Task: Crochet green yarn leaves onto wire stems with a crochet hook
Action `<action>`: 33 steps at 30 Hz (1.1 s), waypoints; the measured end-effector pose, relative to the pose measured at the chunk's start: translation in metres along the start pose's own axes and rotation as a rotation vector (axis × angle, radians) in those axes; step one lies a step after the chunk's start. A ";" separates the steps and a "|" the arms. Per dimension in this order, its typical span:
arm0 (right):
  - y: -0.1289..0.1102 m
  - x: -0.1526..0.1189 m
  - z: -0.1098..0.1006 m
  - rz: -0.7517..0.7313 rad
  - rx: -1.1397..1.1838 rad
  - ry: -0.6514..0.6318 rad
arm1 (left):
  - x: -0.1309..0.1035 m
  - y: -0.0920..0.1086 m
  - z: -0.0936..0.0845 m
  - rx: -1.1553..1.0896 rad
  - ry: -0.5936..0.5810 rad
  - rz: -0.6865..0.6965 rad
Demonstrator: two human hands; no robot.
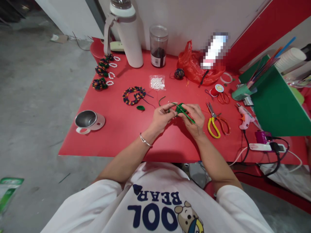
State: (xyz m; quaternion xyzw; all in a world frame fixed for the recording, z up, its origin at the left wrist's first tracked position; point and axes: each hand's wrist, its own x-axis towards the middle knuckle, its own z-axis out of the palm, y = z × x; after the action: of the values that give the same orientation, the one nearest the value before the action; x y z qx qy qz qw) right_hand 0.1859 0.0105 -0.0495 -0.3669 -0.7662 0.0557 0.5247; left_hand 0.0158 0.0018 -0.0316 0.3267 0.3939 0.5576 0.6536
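My left hand (163, 117) pinches the left side of a small green crocheted piece (180, 109) over the red table. At its other side, my right hand (195, 119) has its fingers closed round a thin green crochet hook (189, 117), which slants across the piece. A green yarn tail (161, 99) lies beside my left hand. Farther left on the table are a small green leaf-shaped piece (140, 108) and a multicoloured crocheted ring (131, 95). Yellow-and-red-handled pliers or scissors (213, 123) lie right of my right hand.
A metal mug (90, 121) stands at the left, with a large white bottle (130, 38) and a clear jar (158, 48) at the back. Beads (157, 83), a red bag (191, 68), a pink glue gun (246, 117) and a power strip (259, 147) with cables also lie there.
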 end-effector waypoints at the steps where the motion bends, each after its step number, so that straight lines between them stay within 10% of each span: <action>1: 0.000 0.000 0.000 -0.004 -0.001 -0.001 | 0.000 0.000 0.000 0.000 -0.001 0.001; 33: 0.008 0.023 -0.027 0.186 0.354 -0.238 | 0.003 0.025 -0.013 0.021 -0.108 -0.198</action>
State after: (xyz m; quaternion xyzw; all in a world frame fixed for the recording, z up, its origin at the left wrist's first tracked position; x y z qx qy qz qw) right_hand 0.2081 0.0226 -0.0235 -0.3290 -0.7640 0.2800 0.4793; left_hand -0.0072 0.0089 -0.0172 0.3227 0.3944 0.4676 0.7223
